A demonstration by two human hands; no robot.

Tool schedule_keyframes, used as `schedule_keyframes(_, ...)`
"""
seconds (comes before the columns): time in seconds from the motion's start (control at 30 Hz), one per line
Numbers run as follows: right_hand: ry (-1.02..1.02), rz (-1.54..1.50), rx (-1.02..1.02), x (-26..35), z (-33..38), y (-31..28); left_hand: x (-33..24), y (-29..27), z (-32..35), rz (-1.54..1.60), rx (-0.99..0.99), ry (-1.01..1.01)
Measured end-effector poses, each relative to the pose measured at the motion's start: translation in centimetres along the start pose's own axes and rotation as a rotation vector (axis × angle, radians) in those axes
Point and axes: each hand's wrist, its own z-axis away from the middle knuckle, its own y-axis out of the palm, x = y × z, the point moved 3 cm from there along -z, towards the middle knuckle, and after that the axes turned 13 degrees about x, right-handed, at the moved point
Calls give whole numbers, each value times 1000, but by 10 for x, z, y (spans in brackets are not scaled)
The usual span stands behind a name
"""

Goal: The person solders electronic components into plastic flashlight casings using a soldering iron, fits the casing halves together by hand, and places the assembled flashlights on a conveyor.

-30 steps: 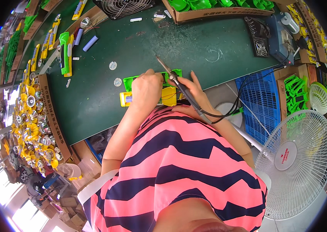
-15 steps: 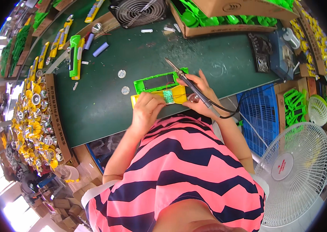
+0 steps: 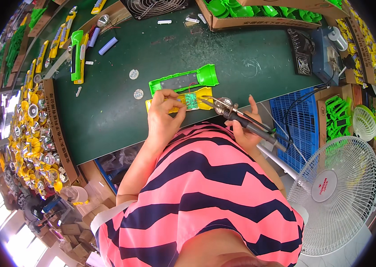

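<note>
Our left hand (image 3: 163, 116) pinches the yellow casing (image 3: 177, 104) with green circuit board (image 3: 191, 100); our right hand (image 3: 246, 129) grips the soldering iron (image 3: 237, 119) on the green surface (image 3: 121, 111)

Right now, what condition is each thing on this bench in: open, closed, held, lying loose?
Yellow shell: open, circuit board inside, flat on the bench.
Green shell: open, beside the yellow one.
Circuit board: exposed.
Soldering iron: held, tip at the board.
Left hand: pinching at the yellow shell.
Right hand: gripping the iron.
White fan: upright; spinning unclear.

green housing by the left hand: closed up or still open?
Open. The green housing lies alone on the mat, hollow side up, its grey inside showing; the yellow half lies beside it, with the circuit board.
</note>
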Motion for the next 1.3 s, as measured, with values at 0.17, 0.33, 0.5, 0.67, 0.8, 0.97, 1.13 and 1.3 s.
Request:
schedule_keyframes(0.17,83,-432,-304,-8,6,15,-2,2,0,-48,-2,-9)
schedule_keyframes(0.33,185,-512,-255,-10,11,20,-5,1,-1,-90,16,-1)
schedule_keyframes(0.5,327,-765,-318,-11,8,27,-4,2,-3,-86,32,-6)
schedule_keyframes(0.67,204,-561,-278,-12,7,27,-3,3,-5,-86,28,-10)
schedule_keyframes(0.8,276,-600,-301,-12,3,24,-4,2,-7,-93,36,-3)
schedule_keyframes(0.97,231,-611,-318,-7,2,13,-5,1,-9,-97,72,-12)
schedule_keyframes(1.13,200,-508,-336,-8,3,6,-4,2,-10,-121,80,-9)
schedule_keyframes(1.3,109,-416,-315,-9,3,6,-4,-1,-13,-55,91,-10)
